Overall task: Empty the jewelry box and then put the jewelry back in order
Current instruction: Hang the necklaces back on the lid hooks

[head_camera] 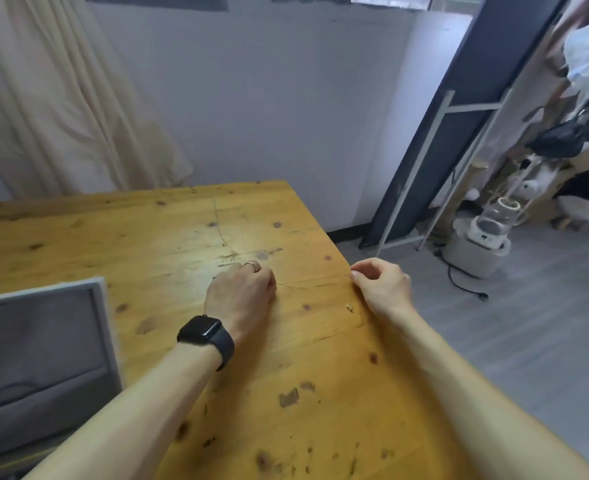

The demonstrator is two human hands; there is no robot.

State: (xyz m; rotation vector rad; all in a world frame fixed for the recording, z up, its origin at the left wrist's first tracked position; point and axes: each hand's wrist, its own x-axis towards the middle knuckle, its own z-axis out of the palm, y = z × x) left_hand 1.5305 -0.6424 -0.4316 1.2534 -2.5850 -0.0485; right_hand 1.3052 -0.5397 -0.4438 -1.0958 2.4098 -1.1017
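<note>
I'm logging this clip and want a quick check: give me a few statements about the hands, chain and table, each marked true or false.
1. The left hand and right hand hold a thin chain stretched between them. True.
2. The watch is on the right wrist. False: it is on the left wrist.
3. A small gold piece lies on the table near the right hand. True.
4. The box sits right of the hands. False: it is to their left.
5. The left hand wears no ring. False: a ring shows on one finger.

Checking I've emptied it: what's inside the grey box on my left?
Inside the white-rimmed grey box only soft grey lining shows, no jewelry. Its lower left part is cut off by the frame, so that stays unseen.
</note>
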